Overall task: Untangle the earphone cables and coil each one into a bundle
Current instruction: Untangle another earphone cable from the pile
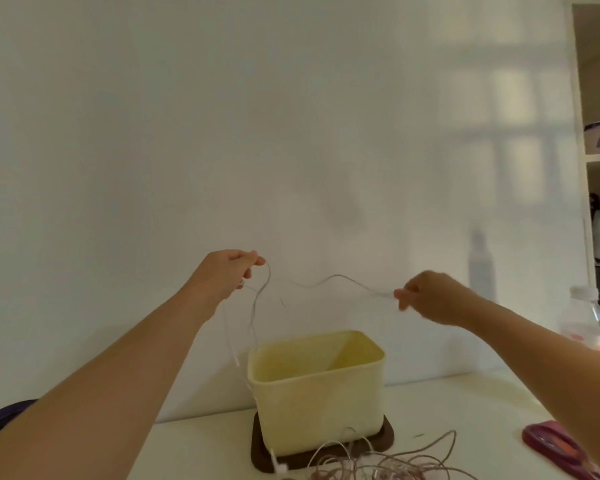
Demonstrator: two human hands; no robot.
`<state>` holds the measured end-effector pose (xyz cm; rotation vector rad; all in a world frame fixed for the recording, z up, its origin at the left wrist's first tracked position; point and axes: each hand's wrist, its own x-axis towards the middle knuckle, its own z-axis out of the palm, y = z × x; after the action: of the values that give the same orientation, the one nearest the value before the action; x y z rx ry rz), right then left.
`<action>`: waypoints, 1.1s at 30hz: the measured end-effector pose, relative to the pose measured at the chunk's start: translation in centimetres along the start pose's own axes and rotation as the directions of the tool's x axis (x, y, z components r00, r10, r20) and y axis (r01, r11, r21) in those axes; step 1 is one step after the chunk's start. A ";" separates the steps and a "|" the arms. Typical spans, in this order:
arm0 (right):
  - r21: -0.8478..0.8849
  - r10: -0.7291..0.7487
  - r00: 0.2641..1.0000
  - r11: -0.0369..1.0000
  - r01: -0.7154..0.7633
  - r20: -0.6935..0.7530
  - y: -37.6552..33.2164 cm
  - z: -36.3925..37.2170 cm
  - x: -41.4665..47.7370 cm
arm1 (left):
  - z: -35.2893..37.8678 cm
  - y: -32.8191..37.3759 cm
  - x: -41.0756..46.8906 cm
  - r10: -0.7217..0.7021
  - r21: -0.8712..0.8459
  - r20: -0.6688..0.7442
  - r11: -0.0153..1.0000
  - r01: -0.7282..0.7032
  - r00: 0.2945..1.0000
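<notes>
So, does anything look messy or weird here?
Yes: cables lie in a tangled heap on the table by the tub. One cable hangs stretched between the left hand and right hand. Nothing looks spilled or broken.

At centre, a pale yellow tub [316, 393] of smooth, matt plastic stands on a dark brown base [388, 436] with a dull finish, on a smooth white table [465, 410]. The thin earphone cable [326, 280] across the middle and the tangled cables [378, 462] at the bottom edge look smooth and plastic-coated. At the right edge is a clear, glossy plastic bottle [586, 323], and the wall [187, 133] behind is matt white.
</notes>
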<state>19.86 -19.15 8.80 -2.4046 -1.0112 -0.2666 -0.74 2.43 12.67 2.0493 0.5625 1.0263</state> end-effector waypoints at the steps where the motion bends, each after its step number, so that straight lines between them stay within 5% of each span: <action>1: 0.014 0.016 0.985 1.000 -0.018 0.170 -0.2 0.3 -0.2 | 0.0 0.3 -0.1 0.004 -0.081 0.033 0.997 -0.001 0.999; 4: -0.030 0.045 0.893 0.999 -0.035 0.447 -0.8 1.0 -0.7 | 0.0 1.4 -0.4 0.026 -0.252 0.083 0.968 -0.004 0.996; 7: -0.058 0.021 0.879 0.998 0.007 0.476 -1.7 0.7 -1.0 | -0.1 2.9 -1.0 0.072 -0.439 0.105 0.898 -0.018 0.992; 10: -0.223 -0.111 0.918 0.952 0.208 0.381 -3.4 -0.1 -0.9 | -0.3 4.1 -1.4 0.154 -0.447 0.110 0.890 -0.089 0.982; 12: 0.071 -0.315 0.922 0.949 0.307 0.225 -5.6 -0.7 -1.4 | -0.1 4.6 -1.6 0.204 -0.397 0.140 0.908 -0.134 0.969; 15: 0.713 -0.417 0.909 0.638 0.291 0.002 -8.8 -2.1 -2.5 | 0.4 5.0 -1.8 0.242 -0.368 0.192 0.916 -0.159 0.951; 18: 0.806 -0.471 0.881 0.539 0.245 0.048 -10.3 -2.7 -3.0 | 0.7 4.7 -2.0 0.264 -0.371 0.243 0.914 -0.162 0.933; 24: 0.797 -0.160 0.978 0.569 0.200 -0.131 -9.1 -2.3 -1.4 | -1.0 2.2 -1.7 0.188 -0.283 0.142 0.948 -0.142 0.972; 28: 0.858 0.045 0.985 0.499 0.122 -0.166 -7.2 -1.5 -0.3 | -2.7 -0.3 -0.7 0.242 0.188 -0.065 0.956 -0.226 0.968; 30: 0.898 0.068 0.991 0.434 0.072 -0.112 -6.8 -1.4 -0.1 | -3.5 -1.3 -0.3 0.090 0.040 -0.117 0.996 -0.086 0.989; 33: 0.949 0.121 0.983 0.301 0.096 -0.138 -7.1 -1.1 0.4 | -4.6 -1.7 -0.3 -0.128 -0.316 0.042 0.939 0.134 0.991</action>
<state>15.15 -15.31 12.64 -1.2004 -0.7091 0.1352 -4.77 5.28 13.01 1.7132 0.4807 0.9481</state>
